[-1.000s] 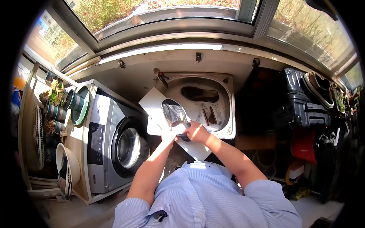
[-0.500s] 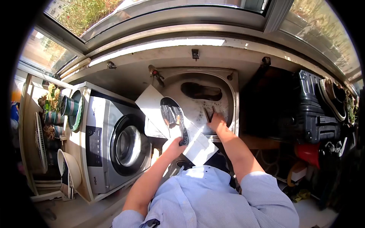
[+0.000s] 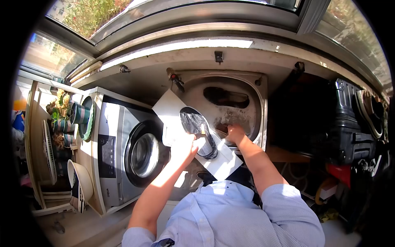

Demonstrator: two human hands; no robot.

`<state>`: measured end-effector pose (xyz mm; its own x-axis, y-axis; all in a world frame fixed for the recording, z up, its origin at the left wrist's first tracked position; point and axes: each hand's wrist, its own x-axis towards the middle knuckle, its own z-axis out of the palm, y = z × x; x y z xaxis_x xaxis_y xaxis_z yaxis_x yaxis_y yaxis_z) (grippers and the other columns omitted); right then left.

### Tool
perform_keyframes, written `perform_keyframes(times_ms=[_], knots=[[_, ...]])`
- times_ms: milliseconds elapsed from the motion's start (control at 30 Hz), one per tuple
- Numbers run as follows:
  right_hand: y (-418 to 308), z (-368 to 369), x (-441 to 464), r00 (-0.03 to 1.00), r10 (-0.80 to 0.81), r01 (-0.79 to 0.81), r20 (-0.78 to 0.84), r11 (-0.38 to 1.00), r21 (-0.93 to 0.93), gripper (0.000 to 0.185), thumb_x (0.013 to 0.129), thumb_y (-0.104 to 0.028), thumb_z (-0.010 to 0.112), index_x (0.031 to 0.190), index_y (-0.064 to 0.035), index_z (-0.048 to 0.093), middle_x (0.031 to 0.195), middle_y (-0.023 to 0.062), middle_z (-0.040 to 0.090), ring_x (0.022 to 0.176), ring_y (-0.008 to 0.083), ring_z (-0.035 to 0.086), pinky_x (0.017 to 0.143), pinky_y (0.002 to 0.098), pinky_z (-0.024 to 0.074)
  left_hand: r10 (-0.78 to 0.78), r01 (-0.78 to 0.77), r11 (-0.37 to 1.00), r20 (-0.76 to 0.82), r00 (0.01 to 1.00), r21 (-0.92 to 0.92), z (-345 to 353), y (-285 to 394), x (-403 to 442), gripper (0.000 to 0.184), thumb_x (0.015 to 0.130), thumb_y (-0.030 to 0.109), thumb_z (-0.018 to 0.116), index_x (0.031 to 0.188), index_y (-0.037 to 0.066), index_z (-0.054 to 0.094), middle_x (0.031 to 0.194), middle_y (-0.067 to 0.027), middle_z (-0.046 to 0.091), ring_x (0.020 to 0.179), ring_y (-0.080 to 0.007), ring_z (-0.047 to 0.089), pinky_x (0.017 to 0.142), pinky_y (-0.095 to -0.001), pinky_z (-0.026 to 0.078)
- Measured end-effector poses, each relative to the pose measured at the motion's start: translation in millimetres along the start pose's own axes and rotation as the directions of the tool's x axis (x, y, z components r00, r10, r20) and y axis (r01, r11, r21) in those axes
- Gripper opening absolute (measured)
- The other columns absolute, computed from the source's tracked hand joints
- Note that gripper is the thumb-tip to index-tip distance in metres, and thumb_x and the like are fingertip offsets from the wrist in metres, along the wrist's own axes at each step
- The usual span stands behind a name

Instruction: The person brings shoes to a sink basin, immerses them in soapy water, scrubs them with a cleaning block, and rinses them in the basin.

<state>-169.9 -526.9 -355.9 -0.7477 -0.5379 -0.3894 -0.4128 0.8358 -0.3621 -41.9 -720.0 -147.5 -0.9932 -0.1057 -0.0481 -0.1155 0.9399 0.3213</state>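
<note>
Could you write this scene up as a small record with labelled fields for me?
Left hand: the left hand is over a shiny black shoe-shaped piece; grip unclear
Right hand: the right hand reaches into a rectangular metal sink, at a small dark-brown piece; grip unclear
Under the black piece: flat white rectangular board, overlapping the sink's left side
Also in sink: long dark shoe-shaped piece
Left of sink: silver front-loading washing machine
Right of sink: black hard-shell suitcase
</note>
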Motion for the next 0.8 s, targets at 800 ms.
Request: perform_keyframes(times_ms=[800], knots=[[-118, -145, -91, 0.99, -0.103, 0.13, -0.096, 0.93, 0.344, 0.038, 0.076, -0.047, 0.06, 0.09, -0.0131, 0.074, 0.084, 0.0147, 0.07, 0.081, 0.0294, 0.067, 0.073, 0.0371, 0.0529, 0.112, -0.114, 0.983, 0.016, 0.994, 0.148, -6, -17, 39, 0.02, 0.083, 0.023, 0.057, 0.087, 0.004, 0.063, 0.08, -0.0164, 0.065, 0.077, -0.0299, 0.065, 0.073, -0.0402, 0.052]])
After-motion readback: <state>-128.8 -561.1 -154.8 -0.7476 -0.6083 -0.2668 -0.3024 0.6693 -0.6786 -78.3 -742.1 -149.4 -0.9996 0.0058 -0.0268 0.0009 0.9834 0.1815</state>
